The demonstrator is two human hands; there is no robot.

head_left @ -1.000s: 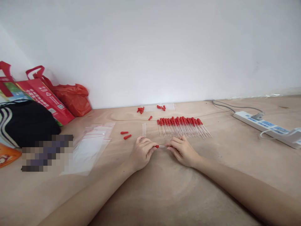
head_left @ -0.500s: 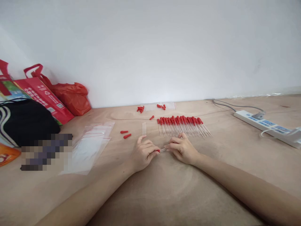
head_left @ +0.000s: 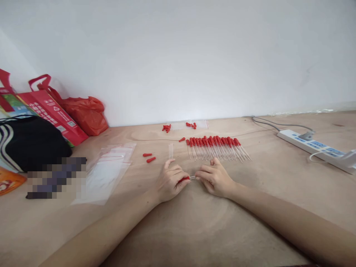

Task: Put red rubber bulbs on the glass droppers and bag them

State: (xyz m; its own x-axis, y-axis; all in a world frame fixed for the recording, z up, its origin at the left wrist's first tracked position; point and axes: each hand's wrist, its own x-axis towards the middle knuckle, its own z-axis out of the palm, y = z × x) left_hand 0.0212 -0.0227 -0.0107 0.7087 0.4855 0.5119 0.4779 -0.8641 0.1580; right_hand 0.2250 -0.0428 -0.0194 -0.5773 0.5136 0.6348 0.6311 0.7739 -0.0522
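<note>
My left hand (head_left: 172,180) is closed around a red rubber bulb (head_left: 185,178), which shows between thumb and fingers. My right hand (head_left: 214,177) pinches a clear glass dropper tube (head_left: 193,177), and the tube's end meets the bulb in the gap between the hands. Behind my right hand lies a row of droppers with red bulbs (head_left: 213,142), tips toward me. A few bare glass tubes (head_left: 170,151) lie just beyond my left fingers. Two loose red bulbs (head_left: 151,160) rest to their left, and another loose bulb (head_left: 182,139) lies beside the row's left end.
Clear zip bags (head_left: 104,176) lie flat at left, near a black bag (head_left: 33,142) and a red plastic bag (head_left: 89,115). More red bulbs (head_left: 167,128) sit by the wall. A white power strip (head_left: 314,148) with cables is at right.
My left thumb and fingers have shifted on the bulb, so more of its red shows. Both hands otherwise stay in nearly the same place.
</note>
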